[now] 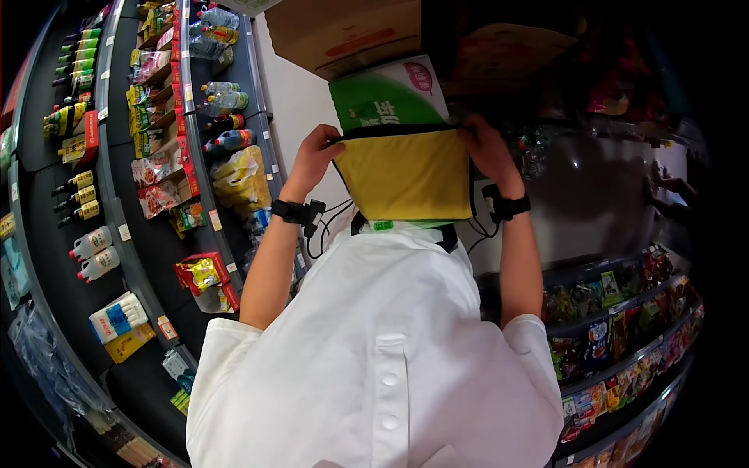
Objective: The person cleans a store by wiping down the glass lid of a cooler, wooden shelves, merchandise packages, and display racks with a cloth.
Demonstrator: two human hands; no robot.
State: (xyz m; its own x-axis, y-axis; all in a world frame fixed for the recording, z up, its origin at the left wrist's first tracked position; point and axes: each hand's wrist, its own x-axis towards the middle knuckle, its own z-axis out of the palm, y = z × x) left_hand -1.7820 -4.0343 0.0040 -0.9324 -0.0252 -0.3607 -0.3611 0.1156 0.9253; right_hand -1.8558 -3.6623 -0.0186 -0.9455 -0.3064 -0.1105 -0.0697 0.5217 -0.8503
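A yellow cloth piece with black edging (406, 175), perhaps a bag or pouch, is stretched between my hands in front of my waist. My left hand (316, 152) is closed on its upper left corner. At the upper right corner, my right hand (491, 152) is closed on the edge, its fingertips partly lost in shadow. Just beyond the cloth's top edge is a green package with white lettering and a pink mark (390, 93); its lower part is hidden behind the cloth.
Open brown cardboard (343, 35) stands beyond the green package. Left, curved shelves hold bottles (94, 253), packets (160, 168) and a red box (207, 273). Snack bags (608, 327) fill racks at right. Black wristbands (292, 210) with cables circle both wrists. Another person's hand (667, 187) shows far right.
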